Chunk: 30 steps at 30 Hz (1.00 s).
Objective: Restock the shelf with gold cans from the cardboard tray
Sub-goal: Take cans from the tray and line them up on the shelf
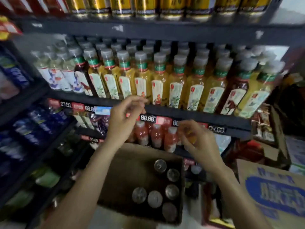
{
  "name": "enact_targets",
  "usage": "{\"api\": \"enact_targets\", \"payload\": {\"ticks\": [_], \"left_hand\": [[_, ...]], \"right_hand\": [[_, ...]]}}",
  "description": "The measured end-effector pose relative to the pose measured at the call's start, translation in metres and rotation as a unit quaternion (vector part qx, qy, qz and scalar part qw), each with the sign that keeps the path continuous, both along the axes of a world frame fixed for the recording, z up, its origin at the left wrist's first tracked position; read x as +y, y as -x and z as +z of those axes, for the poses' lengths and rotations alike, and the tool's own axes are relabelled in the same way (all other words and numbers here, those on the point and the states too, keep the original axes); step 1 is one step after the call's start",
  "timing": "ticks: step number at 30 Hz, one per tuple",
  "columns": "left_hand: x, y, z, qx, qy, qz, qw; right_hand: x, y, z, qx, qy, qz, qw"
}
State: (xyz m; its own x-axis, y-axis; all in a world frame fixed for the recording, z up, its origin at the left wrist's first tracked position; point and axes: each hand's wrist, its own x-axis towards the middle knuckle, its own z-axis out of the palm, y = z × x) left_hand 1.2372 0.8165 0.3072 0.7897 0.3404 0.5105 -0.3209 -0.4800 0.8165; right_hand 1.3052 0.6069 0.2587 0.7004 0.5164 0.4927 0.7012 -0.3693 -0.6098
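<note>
Both hands' grips, left and right, hang loose, empty, above the half-bare cardboard tray.

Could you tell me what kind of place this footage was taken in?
Most likely a small grocery or convenience store: dark shelves carry rows of bottled tea, price tags run along the shelf edge, and a cardboard tray of cans sits below the person's hands.

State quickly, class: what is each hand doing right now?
Left hand: empty, fingers loosely curled, raised before the shelf edge.
Right hand: blurred; cannot tell whether it holds anything.
</note>
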Motion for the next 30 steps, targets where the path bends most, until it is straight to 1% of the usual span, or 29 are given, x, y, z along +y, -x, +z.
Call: {"api": "enact_targets", "payload": {"ticks": [2, 4, 7, 9, 11, 13, 15, 17, 19, 20, 22, 23, 25, 27, 29, 30], "left_hand": [[0.024, 0.017, -0.04, 0.112, -0.027, -0.013, 0.993], [0.043, 0.031, -0.086, 0.2, -0.053, -0.021, 0.978], [0.062, 0.047, -0.15, 0.302, -0.033, -0.051, 0.951], [0.068, 0.054, -0.188, 0.355, -0.037, -0.065, 0.932], [0.068, 0.054, -0.222, 0.383, -0.061, -0.064, 0.919], [0.059, 0.044, -0.246, 0.392, -0.086, -0.072, 0.913], [0.043, 0.026, -0.263, 0.395, -0.121, -0.091, 0.906], [0.026, 0.004, -0.279, 0.426, -0.134, -0.107, 0.888], [0.013, -0.012, -0.295, 0.456, -0.1, -0.118, 0.876], [0.007, -0.02, -0.304, 0.457, -0.07, -0.129, 0.877], [-0.002, -0.028, -0.322, 0.44, -0.033, -0.143, 0.886], [-0.007, -0.03, -0.328, 0.434, -0.031, -0.137, 0.89], [-0.012, -0.032, -0.336, 0.414, -0.036, -0.108, 0.903], [-0.014, -0.034, -0.338, 0.394, -0.019, -0.088, 0.914], [-0.012, -0.034, -0.332, 0.396, 0.017, -0.081, 0.914], [-0.009, -0.033, -0.327, 0.391, 0.045, -0.075, 0.916]], "right_hand": [[0.01, 0.016, -0.047, 0.055, 0.073, -0.013, 0.996], [0.019, 0.034, -0.088, 0.117, 0.137, -0.034, 0.983], [0.031, 0.057, -0.135, 0.179, 0.215, -0.067, 0.958], [0.039, 0.07, -0.159, 0.207, 0.254, -0.101, 0.939], [0.046, 0.076, -0.18, 0.191, 0.305, -0.134, 0.923], [0.05, 0.071, -0.195, 0.134, 0.372, -0.153, 0.906], [0.052, 0.056, -0.208, 0.057, 0.453, -0.171, 0.873], [0.056, 0.039, -0.213, 0.008, 0.521, -0.176, 0.836], [0.061, 0.03, -0.214, 0.018, 0.602, -0.147, 0.785], [0.062, 0.025, -0.221, 0.03, 0.639, -0.135, 0.757], [0.065, 0.019, -0.231, 0.039, 0.684, -0.121, 0.719], [0.067, 0.016, -0.233, 0.04, 0.689, -0.123, 0.713], [0.069, 0.011, -0.235, 0.035, 0.671, -0.132, 0.728], [0.071, 0.01, -0.226, 0.03, 0.656, -0.138, 0.742], [0.072, 0.017, -0.214, 0.022, 0.627, -0.148, 0.764], [0.072, 0.024, -0.206, 0.029, 0.6, -0.158, 0.784]]}}
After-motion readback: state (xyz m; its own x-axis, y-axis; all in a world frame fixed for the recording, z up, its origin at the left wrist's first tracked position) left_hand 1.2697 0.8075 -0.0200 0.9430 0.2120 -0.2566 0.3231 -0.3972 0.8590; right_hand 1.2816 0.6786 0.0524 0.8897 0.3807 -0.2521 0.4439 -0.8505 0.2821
